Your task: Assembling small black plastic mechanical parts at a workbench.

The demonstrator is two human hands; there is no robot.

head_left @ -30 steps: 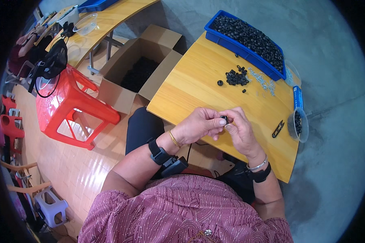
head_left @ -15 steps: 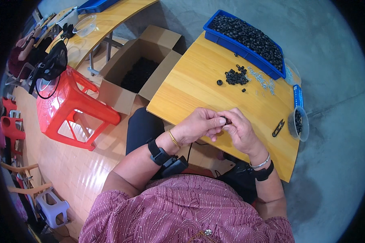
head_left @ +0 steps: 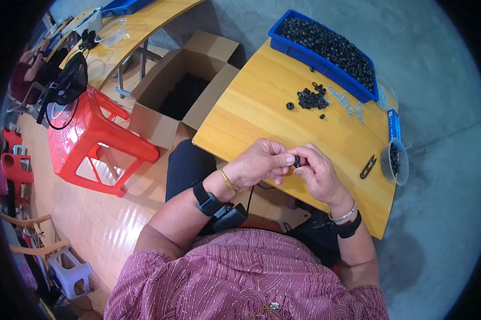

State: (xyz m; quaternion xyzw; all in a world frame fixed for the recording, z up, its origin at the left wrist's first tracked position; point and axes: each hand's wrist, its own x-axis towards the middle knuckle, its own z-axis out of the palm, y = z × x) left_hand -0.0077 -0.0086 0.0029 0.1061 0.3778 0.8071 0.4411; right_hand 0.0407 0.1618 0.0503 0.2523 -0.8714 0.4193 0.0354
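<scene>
Both my hands meet over the near edge of the yellow table [head_left: 251, 112]. Between them is a small round black part [head_left: 297, 160], partly covered by fingers. My left hand [head_left: 264, 161] pinches it with thumb and index finger. From the other side, the fingers of my right hand [head_left: 318, 176] close on the same part. Farther along the table lies a small pile of black ring-like parts [head_left: 312, 98], with a few loose ones around it. Beside the pile, small clear or silvery pieces [head_left: 348, 104] are scattered.
A blue tray [head_left: 320, 65] full of black parts stands at the table's far edge. At right are thread snips [head_left: 368, 167], a clear tub [head_left: 402, 169] and a blue package [head_left: 394, 125]. Left are a cardboard box [head_left: 150, 124] and a red stool [head_left: 104, 143].
The small black part shows more between my fingertips now. My hands have shifted very slightly, and the view has moved a little; the things on the table lie as before.
</scene>
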